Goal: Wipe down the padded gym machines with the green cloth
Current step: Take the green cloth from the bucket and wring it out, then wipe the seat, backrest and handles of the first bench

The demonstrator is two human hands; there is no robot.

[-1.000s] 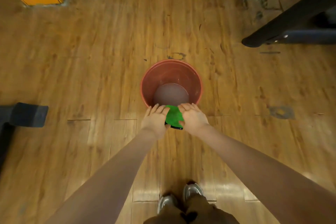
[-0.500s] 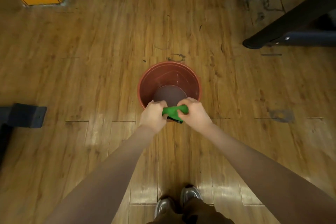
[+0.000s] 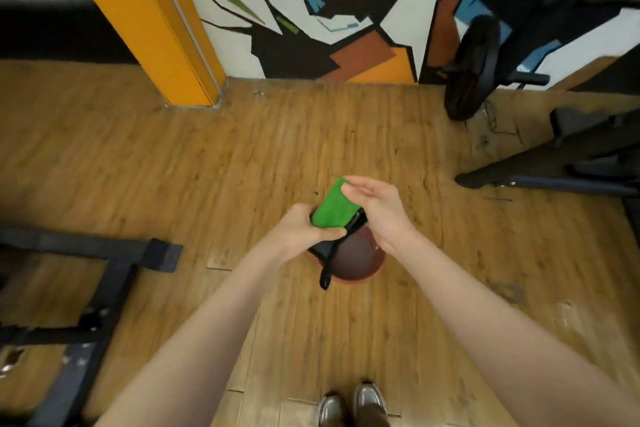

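The green cloth (image 3: 332, 210), with a black edge and a black strap hanging from it, is held above a red bucket (image 3: 370, 270) on the wooden floor. My left hand (image 3: 298, 230) grips the cloth's lower left part, thumb curled over it. My right hand (image 3: 377, 208) pinches the cloth's upper corner between thumb and fingertips, the other fingers stretched out. Dark water lies in the bucket, which my hands and the cloth partly hide.
A black machine frame (image 3: 104, 274) lies on the floor at the left. Another black frame leg (image 3: 540, 163) and a weight plate (image 3: 467, 69) stand at the right. An orange pillar (image 3: 156, 24) and a painted wall are ahead. My shoes (image 3: 353, 407) show below.
My hands have lifted the cloth up from the bucket and spread it from a twisted wad. The view has tilted up, bringing the wall and pillar into sight.
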